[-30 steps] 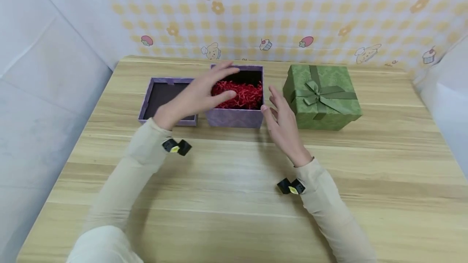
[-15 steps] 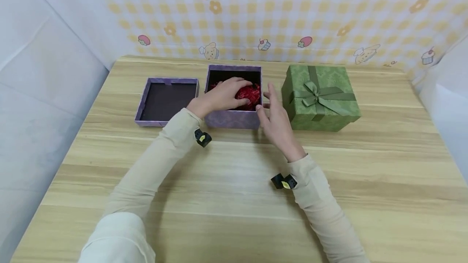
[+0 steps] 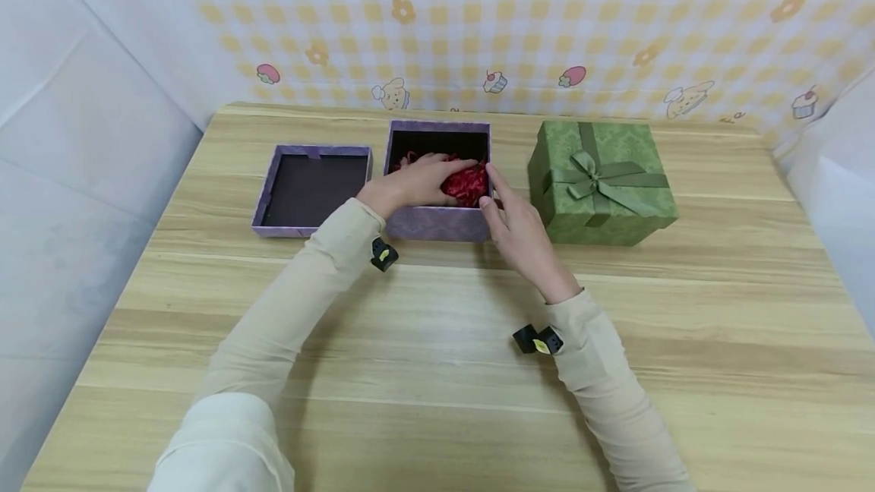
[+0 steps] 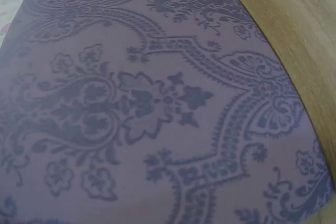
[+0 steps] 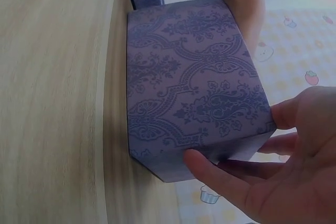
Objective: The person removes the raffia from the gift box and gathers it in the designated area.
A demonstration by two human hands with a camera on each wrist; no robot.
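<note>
A purple patterned box (image 3: 437, 224) stands uncovered at the back middle, with red shredded paper (image 3: 468, 185) inside. My left hand (image 3: 418, 179) reaches over its front rim and rests on the paper with fingers fairly straight; its thumb is mostly hidden. With my right hand (image 3: 522, 241) I hold the box's front right corner, thumb at the rim and fingers along the right side. The right wrist view shows this hand (image 5: 294, 161) with several fingertips against the box (image 5: 194, 77). Only the patterned wall (image 4: 136, 103) fills most of the left wrist view.
Left of the box lies its purple lid (image 3: 316, 190), dark inside facing up. A green gift box (image 3: 601, 181) with a ribbon bow stands at the right. Behind the wooden table (image 3: 437, 401) hangs a yellow checked cloth (image 3: 437, 44).
My left hand has come down from above the box's left side onto the red paper, moving right. My right hand has drawn in from beside the box to its front right corner.
</note>
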